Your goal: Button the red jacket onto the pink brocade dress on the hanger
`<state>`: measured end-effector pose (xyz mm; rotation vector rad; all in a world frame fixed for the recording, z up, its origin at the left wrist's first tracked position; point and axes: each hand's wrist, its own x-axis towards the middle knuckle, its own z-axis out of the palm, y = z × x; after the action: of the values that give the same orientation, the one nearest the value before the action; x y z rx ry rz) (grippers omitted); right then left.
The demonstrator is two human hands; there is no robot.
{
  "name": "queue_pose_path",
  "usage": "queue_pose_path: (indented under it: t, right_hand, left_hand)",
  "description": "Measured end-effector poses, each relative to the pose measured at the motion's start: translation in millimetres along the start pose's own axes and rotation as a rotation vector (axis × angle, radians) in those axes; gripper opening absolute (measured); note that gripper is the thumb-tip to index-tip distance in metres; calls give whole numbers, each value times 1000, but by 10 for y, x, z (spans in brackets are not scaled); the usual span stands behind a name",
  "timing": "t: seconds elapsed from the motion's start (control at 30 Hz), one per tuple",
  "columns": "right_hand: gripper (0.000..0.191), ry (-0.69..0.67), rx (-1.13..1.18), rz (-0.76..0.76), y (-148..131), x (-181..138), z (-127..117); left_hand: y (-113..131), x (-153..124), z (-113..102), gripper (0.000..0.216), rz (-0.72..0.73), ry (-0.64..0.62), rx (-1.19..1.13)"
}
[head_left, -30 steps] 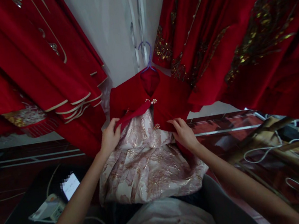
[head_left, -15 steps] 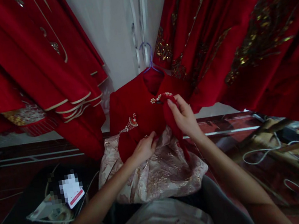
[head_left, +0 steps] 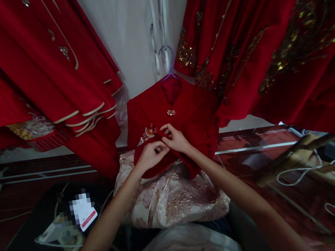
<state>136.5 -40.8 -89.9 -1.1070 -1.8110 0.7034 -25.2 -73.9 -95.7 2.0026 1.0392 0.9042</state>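
A small red velvet jacket [head_left: 191,113] hangs in front of me on a purple hanger [head_left: 168,59], over a pale gold-patterned skirt [head_left: 172,193]. My left hand [head_left: 149,154] and my right hand [head_left: 174,138] meet at the jacket's front edge, fingers pinched on the red cloth beside a gold and pearl clasp [head_left: 148,134]. A pearl button [head_left: 171,112] sits higher up, near the collar.
Long red embroidered gowns hang at the left [head_left: 33,71] and right [head_left: 269,40], close on both sides. A white wall [head_left: 132,28] is behind. A small device with cables [head_left: 65,228] lies on a dark surface at lower left. A wooden frame with white cords [head_left: 321,164] stands at lower right.
The jacket front was open with the skirt showing; now its flaps are drawn together. Both hands moved inward and met at the clasp, the right coming down from the collar.
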Motion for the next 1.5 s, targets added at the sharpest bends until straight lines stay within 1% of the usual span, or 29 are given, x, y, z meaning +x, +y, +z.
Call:
queue_pose_path:
  t: [0.07,0.1,0.13,0.17,0.2,0.27,0.33,0.47,0.57,0.73,0.83,1.03,1.23,1.37,1.5]
  right_hand:
    - [30,26,-5,24,-57,4,-12]
    - [31,53,-11,42,-87,11,-13]
    - [33,80,-19,63,-113,22,-14]
    - [36,99,-28,85,-134,37,-15]
    - [39,109,-38,107,-150,56,-17]
    - [43,116,-59,138,-165,105,-23]
    - [44,125,-73,139,-161,157,-31]
    - [37,108,-75,115,-123,229,-54]
    - [36,91,-61,104,-96,255,-68]
    - [32,128,0,23,-85,299,-33]
    - [29,138,-37,23,-97,317,8]
    - [30,144,-94,30,-112,315,20]
    - [26,174,-185,15,-105,304,47]
    - [27,199,-201,4,-116,308,85]
    - [27,181,-140,21,-104,327,50]
  left_hand:
    - [-116,126,-129,9,0,292,3]
    - [-177,186,-175,11,-20,426,8]
    - [-233,240,-208,17,-45,516,5]
    - [-279,287,-231,21,-68,562,-11]
    - [-314,325,-246,24,-85,575,-39]
    - [-349,383,-262,26,-83,546,-101]
    - [-352,422,-275,25,-69,520,-144]
    - [-352,470,-323,24,-70,469,-189]
    - [-351,476,-362,24,-92,434,-231]
    - [-265,440,-374,26,-122,428,-373]
    - [-205,419,-370,32,-147,439,-435]
    - [-202,411,-402,41,-153,479,-411]
    - [-211,424,-409,41,-136,471,-354]
    - [-214,454,-449,38,-124,442,-294]
    - [-249,483,-437,26,-75,413,-258]
